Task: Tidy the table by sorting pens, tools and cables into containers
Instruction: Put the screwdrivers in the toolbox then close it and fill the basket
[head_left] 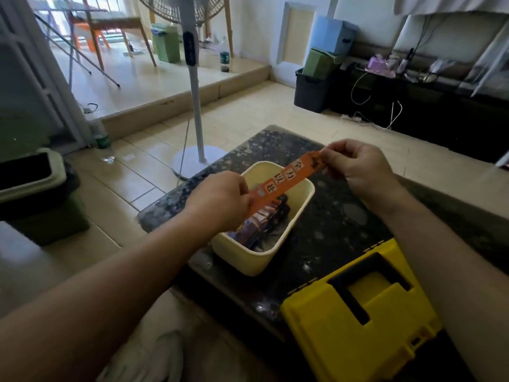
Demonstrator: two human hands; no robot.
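An orange strip [283, 183] printed with white squares and black characters is stretched above a cream plastic bin [303, 199]. My left hand [220, 199] pinches its lower left end. My right hand [355, 166] pinches its upper right end. The bin stands on a dark speckled stone table [338, 216] and holds several flat packets and dark items, partly hidden under the strip and my left hand. A shut yellow toolbox [366, 321] with a black handle sits at the table's near right.
A white standing fan [192, 111] stands on the tiled floor just beyond the table. A green lidded trash bin [35, 194] sits at the left. A dark low cabinet [427, 106] with cables and clutter runs along the right wall.
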